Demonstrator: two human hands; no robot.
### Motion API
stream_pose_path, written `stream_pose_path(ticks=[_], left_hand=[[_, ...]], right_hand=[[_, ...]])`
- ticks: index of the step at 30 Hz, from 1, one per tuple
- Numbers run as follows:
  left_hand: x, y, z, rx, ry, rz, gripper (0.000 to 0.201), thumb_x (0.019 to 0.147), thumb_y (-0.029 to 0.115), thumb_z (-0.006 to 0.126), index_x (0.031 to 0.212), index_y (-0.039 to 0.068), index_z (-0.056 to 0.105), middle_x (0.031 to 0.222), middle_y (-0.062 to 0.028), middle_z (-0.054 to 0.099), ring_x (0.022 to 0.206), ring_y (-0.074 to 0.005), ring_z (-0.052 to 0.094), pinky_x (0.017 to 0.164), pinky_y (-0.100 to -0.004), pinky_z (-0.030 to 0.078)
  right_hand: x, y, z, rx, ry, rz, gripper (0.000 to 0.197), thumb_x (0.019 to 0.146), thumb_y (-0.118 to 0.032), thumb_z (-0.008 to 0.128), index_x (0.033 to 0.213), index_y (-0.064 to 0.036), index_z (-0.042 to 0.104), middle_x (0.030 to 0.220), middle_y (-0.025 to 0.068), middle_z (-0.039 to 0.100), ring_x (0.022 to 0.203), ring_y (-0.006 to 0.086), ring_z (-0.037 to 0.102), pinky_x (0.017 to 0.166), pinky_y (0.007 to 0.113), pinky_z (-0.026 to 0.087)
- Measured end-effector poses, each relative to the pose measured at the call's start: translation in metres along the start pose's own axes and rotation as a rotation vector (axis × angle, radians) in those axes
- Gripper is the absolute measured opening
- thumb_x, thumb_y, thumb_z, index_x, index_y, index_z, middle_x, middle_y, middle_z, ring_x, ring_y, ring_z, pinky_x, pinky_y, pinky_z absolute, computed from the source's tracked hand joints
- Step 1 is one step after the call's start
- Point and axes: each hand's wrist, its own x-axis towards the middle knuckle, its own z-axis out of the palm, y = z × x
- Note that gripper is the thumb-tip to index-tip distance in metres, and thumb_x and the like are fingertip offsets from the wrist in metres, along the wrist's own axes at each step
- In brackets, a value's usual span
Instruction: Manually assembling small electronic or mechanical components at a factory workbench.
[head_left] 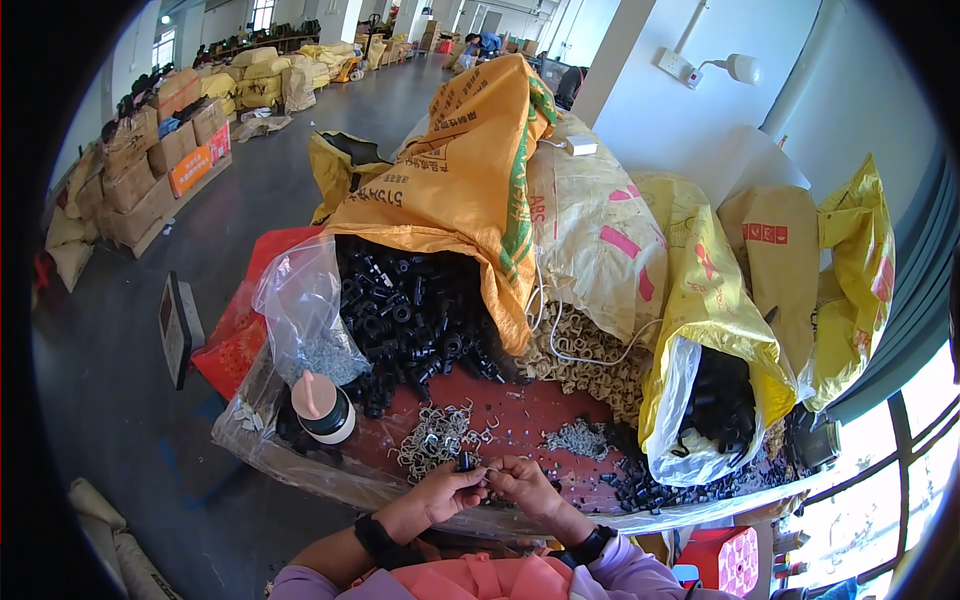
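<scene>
Left hand (450, 493) pinched a black plastic fitting (465, 461) at the red table's (515, 405) near edge, my right hand (525, 487) touching, its grip unclear; the piece seemed unfinished, with heaped metal hooks (435, 437) left beyond.

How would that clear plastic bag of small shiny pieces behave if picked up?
The clear plastic bag would probably flop, since its thin film looks creased. Small shiny pieces gathered low inside could make it bottom-heavy.
</scene>
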Motion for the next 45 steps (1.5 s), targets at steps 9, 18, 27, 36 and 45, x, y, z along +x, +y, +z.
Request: stream_pose_path(ticks=[9, 18, 27, 36, 45], left_hand=[[0.000, 0.002, 0.000, -0.077, -0.102, -0.100, 0.011, 0.080, 0.014, 0.051, 0.086, 0.005, 0.051, 0.075, -0.0036, 0.054, 0.062, -0.0129, 0.054, 0.054, -0.0208, 0.047], [-0.001, 0.000, 0.005, 0.119, 0.141, 0.187, 0.005, 0.078, 0.010, 0.054, 0.079, 0.005, 0.053, 0.070, -0.0039, 0.055, 0.056, -0.0114, 0.053, 0.052, -0.0213, 0.045], [0.000, -0.004, 0.003, 0.252, 0.137, 0.230, 0.006, 0.074, 0.007, 0.058, 0.077, 0.003, 0.053, 0.065, -0.0024, 0.054, 0.052, -0.0098, 0.051, 0.048, -0.0208, 0.044], [0.004, -0.009, 0.004, 0.453, 0.173, 0.394, 0.009, 0.075, 0.009, 0.058, 0.078, 0.003, 0.053, 0.063, -0.0033, 0.055, 0.048, -0.0083, 0.051, 0.045, -0.0184, 0.043], [-0.003, 0.004, -0.002, 0.131, 0.082, 0.209, 0.010, 0.073, 0.006, 0.059, 0.081, 0.003, 0.054, 0.068, -0.0047, 0.056, 0.057, -0.0115, 0.054, 0.052, -0.0216, 0.045]], right_hand=[[0.006, 0.008, -0.009, -0.433, -0.035, -0.286, 0.010, 0.079, -0.010, 0.051, 0.081, -0.0001, 0.050, 0.062, 0.0014, 0.053, 0.054, 0.0056, 0.047, 0.047, 0.021, 0.038], [0.003, -0.003, 0.011, -0.613, 0.123, -0.309, 0.010, 0.078, -0.010, 0.053, 0.078, -0.0005, 0.049, 0.061, 0.0023, 0.054, 0.053, 0.0053, 0.047, 0.047, 0.021, 0.039], [0.010, 0.012, -0.011, -0.354, -0.068, -0.179, 0.011, 0.077, -0.009, 0.054, 0.081, -0.0004, 0.049, 0.059, 0.0012, 0.051, 0.055, 0.0047, 0.045, 0.047, 0.022, 0.038], [0.012, 0.008, -0.015, -0.530, -0.077, -0.234, 0.012, 0.076, -0.008, 0.054, 0.081, 0.0000, 0.048, 0.059, 0.0045, 0.051, 0.053, 0.0093, 0.047, 0.048, 0.024, 0.039], [0.015, -0.005, -0.003, -0.559, -0.066, -0.281, 0.011, 0.078, -0.011, 0.052, 0.082, -0.0011, 0.047, 0.062, 0.0040, 0.051, 0.057, 0.0094, 0.050, 0.047, 0.023, 0.039]])
